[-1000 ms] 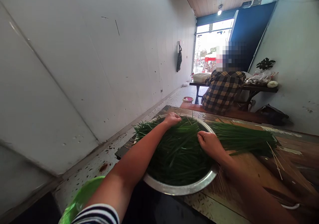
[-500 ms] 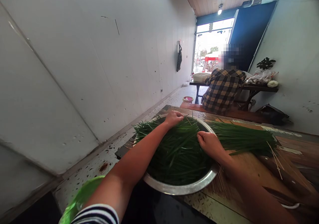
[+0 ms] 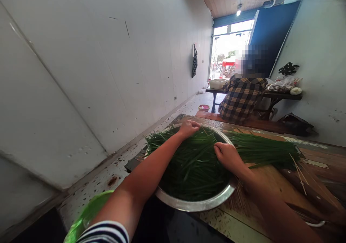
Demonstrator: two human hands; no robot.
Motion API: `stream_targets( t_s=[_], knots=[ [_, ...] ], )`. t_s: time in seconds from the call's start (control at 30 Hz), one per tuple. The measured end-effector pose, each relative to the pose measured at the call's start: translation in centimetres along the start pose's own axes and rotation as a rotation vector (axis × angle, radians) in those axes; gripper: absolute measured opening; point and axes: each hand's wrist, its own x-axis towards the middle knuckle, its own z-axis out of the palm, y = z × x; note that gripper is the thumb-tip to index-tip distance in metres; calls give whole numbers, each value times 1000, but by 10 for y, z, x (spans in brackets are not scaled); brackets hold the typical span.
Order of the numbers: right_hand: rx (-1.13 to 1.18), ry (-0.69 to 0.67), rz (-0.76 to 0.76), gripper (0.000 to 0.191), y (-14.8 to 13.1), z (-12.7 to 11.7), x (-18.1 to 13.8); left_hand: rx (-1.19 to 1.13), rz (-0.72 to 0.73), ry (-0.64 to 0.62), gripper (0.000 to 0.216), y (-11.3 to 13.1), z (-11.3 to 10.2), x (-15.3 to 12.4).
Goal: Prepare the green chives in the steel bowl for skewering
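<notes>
A wide metal bowl [image 3: 194, 204] on a worn wooden table [image 3: 273, 185] is heaped with long green chive leaves [image 3: 191, 167]. My left hand [image 3: 188, 128] is curled shut on chive leaves at the bowl's far rim. Over the bowl's right side, my right hand [image 3: 228, 155] is closed on a few of the leaves. A second bundle of chives [image 3: 263, 150] lies on the table to the right of the bowl, stretching towards the right.
Thin wooden skewers [image 3: 298, 171] lie at the right of the table. A green plastic basin [image 3: 88, 214] sits low at the left. A person in a plaid shirt [image 3: 241, 97] sits beyond at another table [image 3: 281, 96]. A white wall runs along the left.
</notes>
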Motion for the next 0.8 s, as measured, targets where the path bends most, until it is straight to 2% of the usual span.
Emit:
stream_targets(
  t_s=[0.1, 0.23, 0.3, 0.33, 0.43, 0.5, 0.6, 0.8],
  knots=[
    [2, 2, 5, 30, 0, 0, 0, -12, 13, -64, 24, 6, -1, -4],
    [2, 10, 9, 29, 0, -1, 0, -48, 75, -319, 18, 19, -7, -12],
    [2, 14, 10, 29, 0, 0, 0, -47, 57, -384, 20, 21, -10, -13],
    [1, 15, 11, 29, 1, 0, 0, -30, 39, -357, 22, 19, -11, -12],
    [-2, 16, 13, 29, 1, 1, 1, 106, 19, -163, 25, 9, -8, -5],
    [-4, 18, 12, 28, 1, 2, 1, 227, 27, -103, 24, 2, -3, -1],
    [-8, 21, 11, 29, 1, 2, 1, 331, 8, -128, 27, -3, 4, 3],
    [-12, 21, 11, 29, 1, 2, 1, 346, -33, -162, 23, -2, 6, 3]
  ],
)
